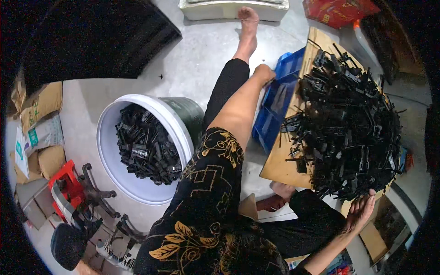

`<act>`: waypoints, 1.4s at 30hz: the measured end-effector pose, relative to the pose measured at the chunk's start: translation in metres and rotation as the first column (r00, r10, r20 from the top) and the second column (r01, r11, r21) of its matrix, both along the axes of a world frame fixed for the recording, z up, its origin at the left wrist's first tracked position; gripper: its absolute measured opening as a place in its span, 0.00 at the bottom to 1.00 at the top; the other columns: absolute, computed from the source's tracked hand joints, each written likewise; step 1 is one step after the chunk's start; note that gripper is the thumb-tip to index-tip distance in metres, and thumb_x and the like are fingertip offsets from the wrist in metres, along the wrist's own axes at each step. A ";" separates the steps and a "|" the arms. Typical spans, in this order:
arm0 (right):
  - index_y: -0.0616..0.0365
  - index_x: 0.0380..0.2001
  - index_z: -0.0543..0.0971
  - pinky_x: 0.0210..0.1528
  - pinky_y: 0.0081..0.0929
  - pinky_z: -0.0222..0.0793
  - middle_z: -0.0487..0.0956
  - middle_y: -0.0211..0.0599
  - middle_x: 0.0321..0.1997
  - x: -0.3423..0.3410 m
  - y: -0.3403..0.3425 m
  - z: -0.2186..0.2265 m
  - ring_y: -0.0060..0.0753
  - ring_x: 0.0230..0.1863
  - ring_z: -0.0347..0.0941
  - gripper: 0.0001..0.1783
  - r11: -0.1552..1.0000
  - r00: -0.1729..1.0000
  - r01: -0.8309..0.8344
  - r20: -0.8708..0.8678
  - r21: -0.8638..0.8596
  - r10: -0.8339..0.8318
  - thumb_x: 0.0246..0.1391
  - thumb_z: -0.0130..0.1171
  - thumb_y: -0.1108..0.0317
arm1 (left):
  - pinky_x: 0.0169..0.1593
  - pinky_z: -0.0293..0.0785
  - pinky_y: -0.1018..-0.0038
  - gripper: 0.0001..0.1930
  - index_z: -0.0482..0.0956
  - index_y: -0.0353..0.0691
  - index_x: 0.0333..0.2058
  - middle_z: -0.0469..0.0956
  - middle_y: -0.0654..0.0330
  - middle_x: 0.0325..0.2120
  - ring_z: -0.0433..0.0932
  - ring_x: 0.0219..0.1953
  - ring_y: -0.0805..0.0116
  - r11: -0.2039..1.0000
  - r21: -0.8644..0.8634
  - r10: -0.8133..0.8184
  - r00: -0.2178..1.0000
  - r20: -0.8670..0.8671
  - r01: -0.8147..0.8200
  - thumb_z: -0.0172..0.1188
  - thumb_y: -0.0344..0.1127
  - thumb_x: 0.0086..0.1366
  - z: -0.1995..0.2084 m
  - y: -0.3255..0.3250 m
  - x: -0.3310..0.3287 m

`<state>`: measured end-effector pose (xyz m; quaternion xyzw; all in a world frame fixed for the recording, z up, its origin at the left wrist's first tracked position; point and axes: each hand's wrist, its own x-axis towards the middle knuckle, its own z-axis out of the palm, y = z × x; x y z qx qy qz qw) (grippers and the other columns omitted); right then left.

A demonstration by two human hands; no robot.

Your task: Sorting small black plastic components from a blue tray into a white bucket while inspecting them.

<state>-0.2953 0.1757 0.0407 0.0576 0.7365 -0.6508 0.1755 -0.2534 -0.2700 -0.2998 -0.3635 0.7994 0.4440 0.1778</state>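
Note:
My left hand point(264, 73) reaches forward over my knee to the rim of a blue plastic crate point(275, 103). Its fingers are curled and I see only its back, so whatever is inside is hidden. My right hand point(361, 210) lies open, fingers spread, against the near edge of a large heap of small black plastic parts point(348, 123). The heap rests on a wooden board point(279, 165) at my right. On my left stands a white bucket point(107, 133), part filled with more black parts point(144, 146).
My bare feet point(248, 27) rest on the grey floor. Cardboard boxes point(41, 105), a red stool point(66, 183) and a black chair base point(94, 195) crowd the left. Black stacked sheets point(91, 41) lie at upper left, with a white container point(229, 9) and a red box point(339, 9) beyond.

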 end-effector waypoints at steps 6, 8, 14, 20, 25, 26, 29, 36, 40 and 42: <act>0.61 0.47 0.67 0.10 0.12 0.41 0.50 0.18 0.13 0.006 -0.007 0.004 0.10 0.11 0.43 0.18 0.997 0.997 0.058 -0.059 0.045 -0.056 0.58 0.48 0.61 | 0.18 0.66 0.67 0.09 0.75 0.31 0.18 0.77 0.44 0.21 0.75 0.19 0.60 0.504 0.687 0.707 0.707 0.020 -0.524 0.47 0.29 0.48 0.048 0.008 0.010; 0.61 0.47 0.67 0.10 0.12 0.41 0.50 0.18 0.13 0.007 -0.014 0.003 0.10 0.11 0.43 0.18 0.998 0.998 0.043 -0.037 0.040 -0.042 0.58 0.48 0.61 | 0.21 0.70 0.66 0.12 0.76 0.27 0.22 0.76 0.41 0.23 0.76 0.19 0.58 0.912 0.352 0.274 0.950 -0.150 -0.208 0.48 0.31 0.48 0.037 -0.002 0.027; 0.61 0.47 0.68 0.10 0.12 0.40 0.50 0.17 0.13 0.009 -0.018 0.004 0.09 0.11 0.43 0.18 0.994 0.996 0.083 -0.035 0.076 -0.080 0.58 0.48 0.61 | 0.45 0.71 0.64 0.16 0.79 0.37 0.36 0.76 0.49 0.38 0.76 0.42 0.54 0.947 -0.029 -0.321 0.947 0.010 0.321 0.56 0.36 0.47 0.024 0.058 0.031; 0.59 0.44 0.68 0.11 0.12 0.39 0.51 0.17 0.13 0.015 -0.026 0.010 0.09 0.11 0.42 0.15 0.993 0.994 0.107 -0.019 0.053 -0.106 0.58 0.48 0.61 | 0.47 0.70 0.61 0.16 0.77 0.40 0.41 0.74 0.51 0.44 0.73 0.47 0.53 0.913 0.041 -0.407 0.893 0.193 0.407 0.54 0.32 0.51 0.022 0.072 0.040; 0.58 0.43 0.69 0.12 0.11 0.39 0.51 0.16 0.14 0.011 -0.011 0.011 0.09 0.12 0.43 0.13 0.997 0.999 -0.027 0.018 -0.075 0.029 0.59 0.47 0.62 | 0.46 0.70 0.58 0.16 0.77 0.44 0.43 0.73 0.54 0.46 0.72 0.49 0.55 0.986 0.001 -0.167 0.972 0.164 0.169 0.52 0.32 0.54 0.012 0.081 0.042; 0.52 0.43 0.70 0.13 0.10 0.41 0.54 0.16 0.14 0.011 -0.010 0.013 0.08 0.13 0.46 0.13 1.000 1.000 -0.029 0.010 -0.002 0.029 0.57 0.48 0.59 | 0.44 0.71 0.55 0.15 0.77 0.46 0.43 0.73 0.55 0.46 0.73 0.48 0.55 0.981 -0.022 -0.184 0.967 0.174 0.191 0.50 0.34 0.56 0.013 0.084 0.038; 0.52 0.42 0.70 0.13 0.11 0.42 0.55 0.16 0.15 0.017 -0.022 0.012 0.08 0.13 0.46 0.13 0.997 0.999 0.041 -0.015 0.067 -0.040 0.57 0.48 0.59 | 0.42 0.71 0.53 0.16 0.77 0.47 0.44 0.74 0.56 0.45 0.74 0.46 0.54 0.943 -0.053 -0.311 0.926 0.214 0.328 0.51 0.35 0.56 0.007 0.080 0.038; 0.56 0.42 0.68 0.12 0.12 0.42 0.56 0.16 0.16 0.018 -0.017 0.016 0.09 0.11 0.44 0.14 0.999 0.999 0.034 -0.020 -0.005 -0.034 0.59 0.47 0.59 | 0.32 0.75 0.69 0.13 0.79 0.40 0.32 0.78 0.52 0.33 0.78 0.31 0.58 0.860 -0.217 -0.467 0.884 0.032 0.462 0.57 0.33 0.44 0.009 0.031 0.039; 0.55 0.43 0.67 0.11 0.11 0.39 0.54 0.15 0.14 0.019 -0.006 0.017 0.08 0.11 0.43 0.12 0.994 0.999 0.014 -0.029 -0.104 -0.017 0.58 0.48 0.63 | 0.22 0.71 0.78 0.08 0.77 0.35 0.31 0.78 0.57 0.25 0.76 0.22 0.71 0.812 0.583 0.188 0.957 -0.221 -0.025 0.55 0.32 0.53 0.083 -0.007 0.039; 0.55 0.43 0.67 0.11 0.11 0.39 0.54 0.15 0.14 0.023 -0.006 0.024 0.08 0.11 0.43 0.12 0.990 0.999 -0.006 -0.049 -0.144 -0.001 0.58 0.48 0.63 | 0.22 0.69 0.81 0.09 0.74 0.37 0.35 0.78 0.60 0.24 0.73 0.20 0.76 0.758 0.637 0.377 0.893 -0.247 -0.143 0.54 0.34 0.58 0.156 -0.028 0.059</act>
